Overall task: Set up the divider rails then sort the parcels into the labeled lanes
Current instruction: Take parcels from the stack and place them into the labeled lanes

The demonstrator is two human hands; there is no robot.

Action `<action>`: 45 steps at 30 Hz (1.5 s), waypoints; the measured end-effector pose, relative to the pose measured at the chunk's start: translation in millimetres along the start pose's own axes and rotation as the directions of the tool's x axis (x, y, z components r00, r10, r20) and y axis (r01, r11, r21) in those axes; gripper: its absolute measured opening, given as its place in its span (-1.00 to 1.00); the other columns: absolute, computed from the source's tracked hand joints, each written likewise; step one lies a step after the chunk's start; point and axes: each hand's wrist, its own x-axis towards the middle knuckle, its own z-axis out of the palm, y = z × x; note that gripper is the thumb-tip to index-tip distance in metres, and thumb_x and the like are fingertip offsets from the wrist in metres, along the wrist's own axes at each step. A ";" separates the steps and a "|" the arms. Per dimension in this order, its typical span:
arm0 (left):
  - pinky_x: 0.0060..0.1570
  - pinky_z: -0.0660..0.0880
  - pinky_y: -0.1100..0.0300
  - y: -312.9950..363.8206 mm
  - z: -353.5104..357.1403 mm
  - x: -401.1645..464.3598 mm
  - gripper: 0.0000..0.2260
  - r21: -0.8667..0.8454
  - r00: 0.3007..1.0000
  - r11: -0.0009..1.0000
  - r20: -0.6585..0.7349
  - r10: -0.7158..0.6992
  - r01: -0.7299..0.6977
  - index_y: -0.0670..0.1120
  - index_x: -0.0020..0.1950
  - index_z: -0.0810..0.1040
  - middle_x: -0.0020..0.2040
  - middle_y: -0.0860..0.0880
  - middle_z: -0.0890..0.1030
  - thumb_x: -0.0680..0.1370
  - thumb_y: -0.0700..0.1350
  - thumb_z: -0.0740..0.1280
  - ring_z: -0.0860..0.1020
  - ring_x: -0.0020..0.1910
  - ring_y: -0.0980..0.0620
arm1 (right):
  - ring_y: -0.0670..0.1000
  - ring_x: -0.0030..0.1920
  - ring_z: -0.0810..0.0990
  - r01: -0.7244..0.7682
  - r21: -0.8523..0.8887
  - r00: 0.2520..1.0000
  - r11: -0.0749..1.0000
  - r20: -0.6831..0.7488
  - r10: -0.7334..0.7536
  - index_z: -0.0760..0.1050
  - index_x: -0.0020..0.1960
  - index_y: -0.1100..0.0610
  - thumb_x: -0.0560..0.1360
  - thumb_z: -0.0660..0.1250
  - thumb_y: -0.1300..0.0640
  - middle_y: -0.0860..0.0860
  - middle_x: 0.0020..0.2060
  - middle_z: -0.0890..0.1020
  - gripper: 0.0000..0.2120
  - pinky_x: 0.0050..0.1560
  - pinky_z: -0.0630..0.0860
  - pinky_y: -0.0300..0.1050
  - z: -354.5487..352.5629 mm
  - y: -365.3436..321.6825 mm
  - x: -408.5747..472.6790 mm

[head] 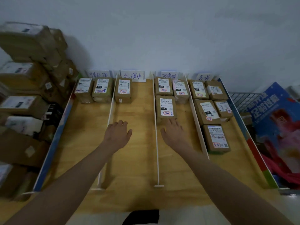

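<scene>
Pale wooden worktop point(138, 159), split into four lanes by three thin white upright divider rails; middle divider rail point(156, 127) taken as landmark. Handwritten white lane labels point(132, 75) propped against the wall at the far end of the rails.

Brown cardboard parcels with white shipping labels already lying in all lanes: two in the lane furthest left of the landmark, one point(122, 90) in the lane immediately left, three immediately right, five furthest right. Nearest parcel right of the landmark point(165, 109) lying flat, label up.

Left hand point(118, 134) left of the landmark, palm down, fingers loosely curled and close together, holding nothing. Right hand point(174, 133) just right of the landmark, fingers spread and relaxed, fingertips at or just short of the near edge of that parcel; contact cannot be confirmed.

Stack of further taped brown cartons point(29, 78) well left of the landmark, beyond the blue side board point(53, 143). Blue printed carton point(272, 120) and wire basket point(243, 99) well right.

Handling, judged: small taped cartons, probably light, stiff-walled, not slippery. Best gripped across the two long side faces, thumb opposite fingers, label kept upward. Rails thin and free-standing on small feet, likely tipped by a sideways knock; parcels to be lowered straight down into a lane.
</scene>
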 end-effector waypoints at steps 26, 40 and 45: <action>0.21 0.39 -0.04 -232.0 -44.2 -235.2 -0.64 -0.136 0.911 0.927 -0.185 -0.369 0.348 -0.11 0.30 0.42 0.27 -0.15 0.50 0.65 0.09 0.11 0.48 0.24 -0.19 | 0.16 0.39 0.35 0.315 0.021 0.943 0.949 0.107 -0.316 0.29 0.47 0.11 0.63 0.14 -0.01 0.09 0.38 0.41 -0.56 0.32 0.34 0.11 17.0 -256.4 -123.8; 0.35 0.29 -0.07 -445.3 -72.9 -207.0 -0.57 -0.103 0.900 0.928 -0.226 -0.373 0.359 -0.13 0.40 0.39 0.42 -0.14 0.41 0.65 0.10 0.08 0.41 0.37 -0.17 | 0.21 0.32 0.41 0.258 0.162 0.951 0.953 0.130 -0.279 0.31 0.42 0.15 0.64 0.10 -0.05 0.13 0.32 0.46 -0.57 0.25 0.44 0.14 68.1 -448.2 -92.8; 0.30 0.38 -0.09 -490.6 -73.6 -187.0 -0.56 -0.167 0.908 0.914 -0.145 -0.393 0.369 -0.15 0.33 0.42 0.32 -0.17 0.49 0.64 0.14 0.07 0.46 0.28 -0.17 | 0.19 0.23 0.49 0.176 0.259 0.968 0.950 0.128 -0.214 0.33 0.35 0.13 0.63 0.13 -0.06 0.13 0.24 0.49 -0.62 0.10 0.51 0.10 83.6 -495.6 -82.5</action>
